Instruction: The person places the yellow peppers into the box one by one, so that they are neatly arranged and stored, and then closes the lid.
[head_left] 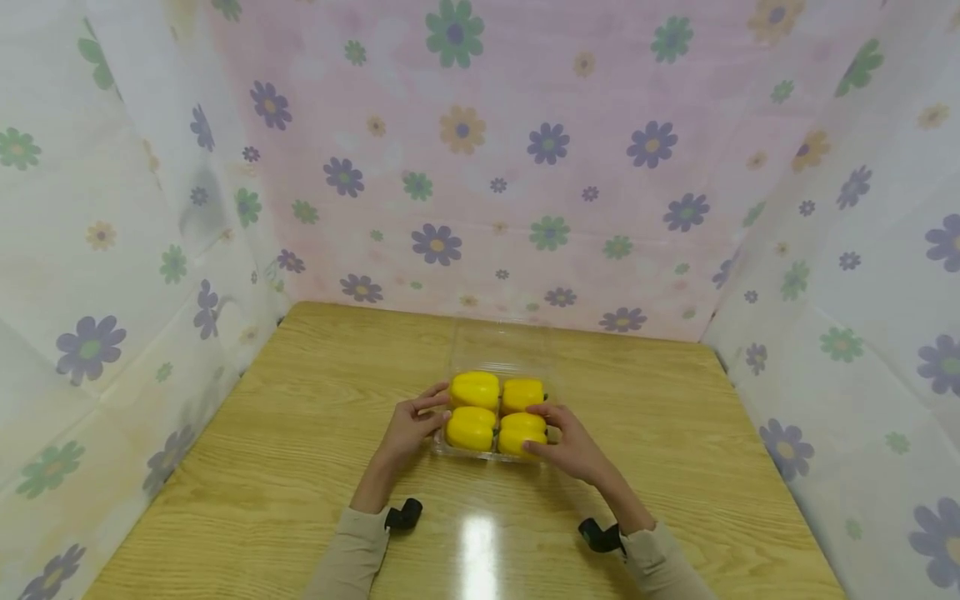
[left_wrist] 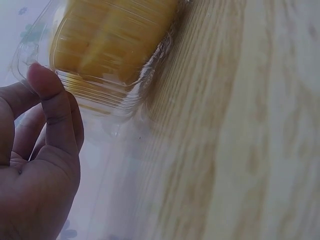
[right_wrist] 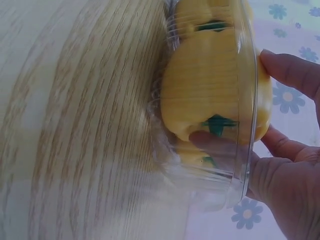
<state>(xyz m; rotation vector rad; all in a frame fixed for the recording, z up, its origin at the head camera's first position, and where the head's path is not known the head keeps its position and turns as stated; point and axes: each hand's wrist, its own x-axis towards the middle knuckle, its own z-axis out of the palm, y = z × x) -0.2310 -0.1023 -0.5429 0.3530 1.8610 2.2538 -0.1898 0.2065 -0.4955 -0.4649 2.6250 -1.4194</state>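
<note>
A clear plastic clamshell container (head_left: pixel 487 456) sits on the table with several yellow bell peppers inside, in two rows. My left hand (head_left: pixel 408 425) is at its left side; in the left wrist view the thumb and a finger pinch the container's rim (left_wrist: pixel 35 70). My right hand (head_left: pixel 573 442) holds the front right bell pepper (head_left: pixel 517 435). In the right wrist view one digit lies on top of that bell pepper (right_wrist: pixel 200 85), and another reaches down inside the clear wall, beside the green stem. The pepper's underside is hidden.
The container's hinged lid (head_left: pixel 501 343) stands raised at the back. A wood-grain table (head_left: pixel 315 383) spreads around the container. Flower-print cloth (head_left: pixel 457 192) hangs behind the table and along both sides. Black wrist mounts (head_left: pixel 405 514) sit by both sleeves.
</note>
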